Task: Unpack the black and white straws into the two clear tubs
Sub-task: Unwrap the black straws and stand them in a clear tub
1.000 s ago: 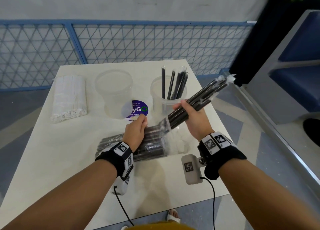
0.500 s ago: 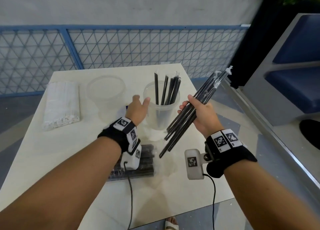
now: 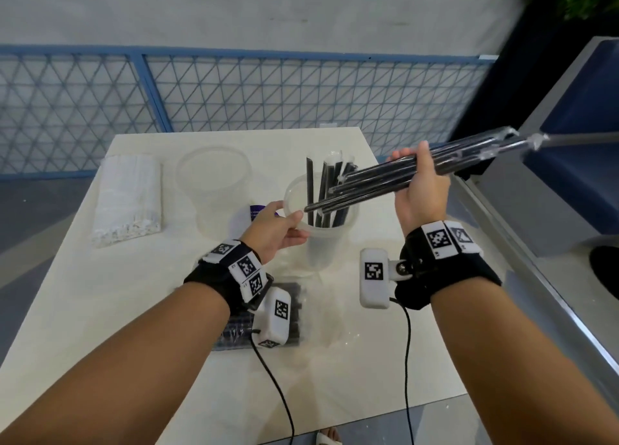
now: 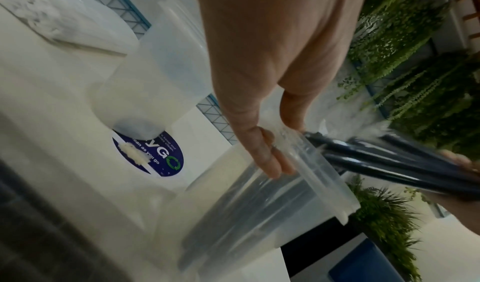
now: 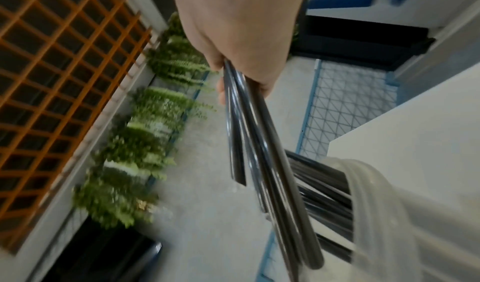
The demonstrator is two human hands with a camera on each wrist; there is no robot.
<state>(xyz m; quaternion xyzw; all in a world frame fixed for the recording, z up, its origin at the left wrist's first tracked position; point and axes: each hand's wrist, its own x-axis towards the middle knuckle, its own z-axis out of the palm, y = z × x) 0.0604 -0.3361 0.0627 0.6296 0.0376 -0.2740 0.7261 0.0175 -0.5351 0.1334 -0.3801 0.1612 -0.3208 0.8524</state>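
A clear tub (image 3: pixel 323 243) with several black straws standing in it sits mid-table. My left hand (image 3: pixel 294 225) pinches its near-left rim, thumb over the edge; the left wrist view shows that hand (image 4: pixel 280 153) on the tub (image 4: pixel 259 214). My right hand (image 3: pixel 415 176) grips a bundle of black straws (image 3: pixel 378 181) slanting down left, lower ends over the tub mouth. In the right wrist view those straws (image 5: pixel 262 153) point toward the tub (image 5: pixel 384 204). An empty clear tub (image 3: pixel 214 176) stands to the left, with a white straw pack (image 3: pixel 129 196) beyond it.
An opened pack of black straws (image 3: pixel 296 299) lies on the table (image 3: pixel 100 310) under my left wrist. A purple sticker (image 3: pixel 256 210) sits between the tubs. A blue mesh fence (image 3: pixel 268 92) runs behind, and a grey-blue bench (image 3: pixel 569 143) stands close on the right.
My left hand left the black straw pack and took hold of the tub's rim. My right hand lifted the bundle out and swung its lower ends over the tub mouth.
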